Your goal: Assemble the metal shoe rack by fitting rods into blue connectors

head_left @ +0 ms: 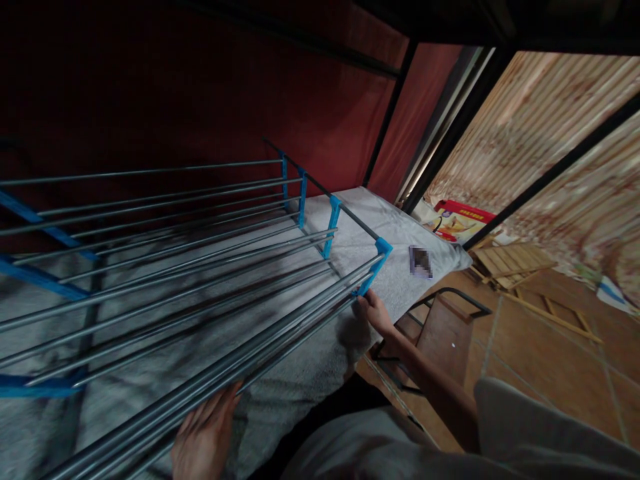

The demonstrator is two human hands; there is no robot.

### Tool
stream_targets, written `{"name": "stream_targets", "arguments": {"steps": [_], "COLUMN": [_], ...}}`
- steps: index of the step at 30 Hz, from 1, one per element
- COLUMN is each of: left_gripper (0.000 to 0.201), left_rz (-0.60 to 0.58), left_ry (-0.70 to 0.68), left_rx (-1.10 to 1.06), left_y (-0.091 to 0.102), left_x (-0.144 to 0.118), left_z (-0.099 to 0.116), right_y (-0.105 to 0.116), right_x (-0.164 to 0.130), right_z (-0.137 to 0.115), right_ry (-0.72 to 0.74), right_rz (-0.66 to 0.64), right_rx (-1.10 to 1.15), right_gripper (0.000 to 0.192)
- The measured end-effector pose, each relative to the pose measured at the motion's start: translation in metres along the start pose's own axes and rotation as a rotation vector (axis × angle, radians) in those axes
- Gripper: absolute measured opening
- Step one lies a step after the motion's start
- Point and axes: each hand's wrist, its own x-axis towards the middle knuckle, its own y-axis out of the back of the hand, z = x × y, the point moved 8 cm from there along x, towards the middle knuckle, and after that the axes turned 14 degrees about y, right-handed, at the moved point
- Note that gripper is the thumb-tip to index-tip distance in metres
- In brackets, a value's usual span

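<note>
Hands first: our right hand [376,313] is closed around the near corner of the metal rack [200,267], fingers wrapped just under the blue corner bracket [374,265] where the nearest rails end. Our left hand [204,435] reaches up from below to the same front rails farther along, fingers spread and touching the underside of the bars; the dim light makes it hard to be sure, but it looks like a loose hold, not a tight grip.

We see the rack lying across a grey towel-like cover [310,373] on the bunk surface, its long steel rods running away to the left and joined by blue plastic connectors. A dark red wall [200,87] stands behind it. On the cover past the rack's end lies a small dark rectangle [421,261], blurred out. Beyond the bed's edge we make out a brown chair [440,327] on a tiled floor, wooden slats [510,261] and a red box [463,220].
</note>
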Motion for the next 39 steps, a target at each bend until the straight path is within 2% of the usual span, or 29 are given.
{"name": "stream_targets", "arguments": {"steps": [5, 15, 22, 25, 34, 39], "left_gripper": [0.039, 0.037, 0.039, 0.038, 0.038, 0.041], "left_rz": [-0.005, -0.01, -0.05, -0.07, -0.001, -0.025], "left_ry": [-0.008, 0.005, 0.066, 0.05, 0.012, 0.01], "left_rx": [-0.013, -0.021, -0.043, -0.045, -0.038, -0.009], "left_y": [-0.002, -0.003, -0.009, -0.012, -0.007, -0.008], "left_x": [-0.001, -0.001, -0.003, -0.004, -0.003, -0.003], "left_z": [0.001, 0.001, -0.007, -0.008, -0.005, -0.004], "right_y": [0.002, 0.002, 0.002, 0.001, 0.0, 0.0], "right_x": [0.002, 0.001, 0.002, 0.001, 0.002, 0.001], "right_z": [-0.001, -0.001, 0.002, 0.002, 0.003, 0.007], "right_ry": [0.027, 0.045, 0.034, 0.044, 0.049, 0.027], "right_rz": [-0.075, -0.083, -0.122, -0.115, -0.082, -0.081], "right_rx": [0.002, -0.005, -0.036, -0.022, 0.023, 0.029], "right_gripper": [0.026, 0.03, 0.024, 0.027, 0.038, 0.04]}}
